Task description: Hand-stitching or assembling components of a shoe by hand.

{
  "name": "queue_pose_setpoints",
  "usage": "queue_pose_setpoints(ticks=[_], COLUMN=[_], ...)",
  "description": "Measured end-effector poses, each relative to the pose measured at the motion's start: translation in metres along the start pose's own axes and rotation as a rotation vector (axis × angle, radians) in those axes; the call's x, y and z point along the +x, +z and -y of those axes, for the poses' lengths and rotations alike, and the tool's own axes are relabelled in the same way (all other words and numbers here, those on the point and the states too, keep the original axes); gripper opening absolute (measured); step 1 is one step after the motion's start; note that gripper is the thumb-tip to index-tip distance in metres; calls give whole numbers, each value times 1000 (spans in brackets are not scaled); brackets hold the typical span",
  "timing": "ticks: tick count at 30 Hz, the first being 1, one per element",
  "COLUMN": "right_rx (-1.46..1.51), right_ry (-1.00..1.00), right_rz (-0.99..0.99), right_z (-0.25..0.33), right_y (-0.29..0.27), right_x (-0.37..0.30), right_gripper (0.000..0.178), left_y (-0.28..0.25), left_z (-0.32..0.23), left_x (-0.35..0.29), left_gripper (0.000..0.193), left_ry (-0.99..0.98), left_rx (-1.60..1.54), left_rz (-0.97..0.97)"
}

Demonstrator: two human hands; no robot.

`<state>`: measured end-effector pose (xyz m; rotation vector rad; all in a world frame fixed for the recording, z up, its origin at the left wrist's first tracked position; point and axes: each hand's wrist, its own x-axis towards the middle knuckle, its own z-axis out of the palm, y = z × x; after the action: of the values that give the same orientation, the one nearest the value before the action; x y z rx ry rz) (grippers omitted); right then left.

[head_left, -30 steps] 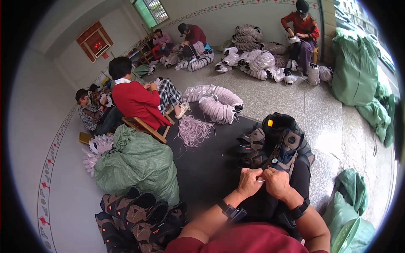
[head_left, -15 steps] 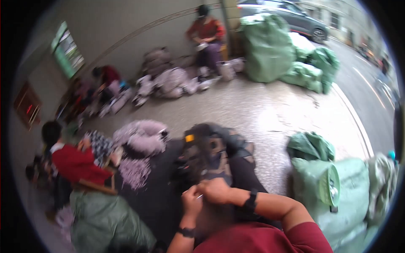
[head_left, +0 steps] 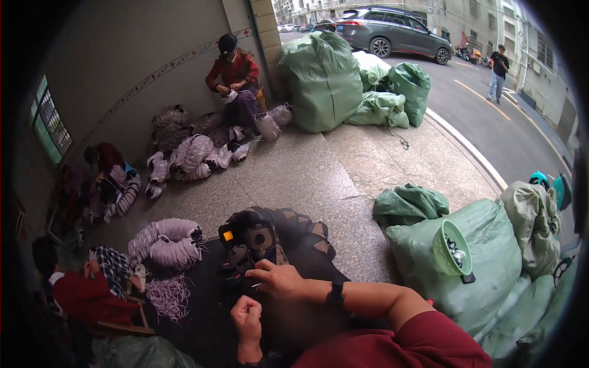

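Note:
My right hand is above my lap, its thumb and fingers bent. From its fingertips pokes a thin, pale, needle-like tool, too small to make out fully. Nearer to me and slightly left, my left hand is closed in a fist; what it holds, if anything, is hidden. The hands are apart. Just beyond them on my dark-clothed legs lies a bundle of black and brown patterned pieces with an orange-yellow patch on its left part.
At left, a seated person in red is beside a lilac bundle and loose lilac strands. Green sacks stand at right, one bearing a green basket. Farther off are another seated worker, large sacks and a car.
My hands, together before, have come apart, the left one lower and the right one higher. The whole view has swung to the right, and the blur has cleared.

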<state>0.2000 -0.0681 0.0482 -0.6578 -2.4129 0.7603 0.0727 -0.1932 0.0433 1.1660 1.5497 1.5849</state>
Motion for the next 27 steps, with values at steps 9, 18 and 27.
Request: queue_pose_setpoints(ticks=[9, 18, 27], right_rx=[332, 1145, 1481], right_ry=[-25, 72, 265], right_rz=[-150, -58, 52], right_z=[-20, -18, -28], right_y=[30, -22, -35], right_x=[11, 3, -21], right_gripper=[23, 28, 27], left_y=[-3, 18, 28], left_z=[-4, -20, -7], left_x=[2, 80, 92], left_gripper=[8, 24, 14], left_ry=[-27, 363, 445], left_rx=[-58, 145, 290], left_rz=[68, 141, 280])
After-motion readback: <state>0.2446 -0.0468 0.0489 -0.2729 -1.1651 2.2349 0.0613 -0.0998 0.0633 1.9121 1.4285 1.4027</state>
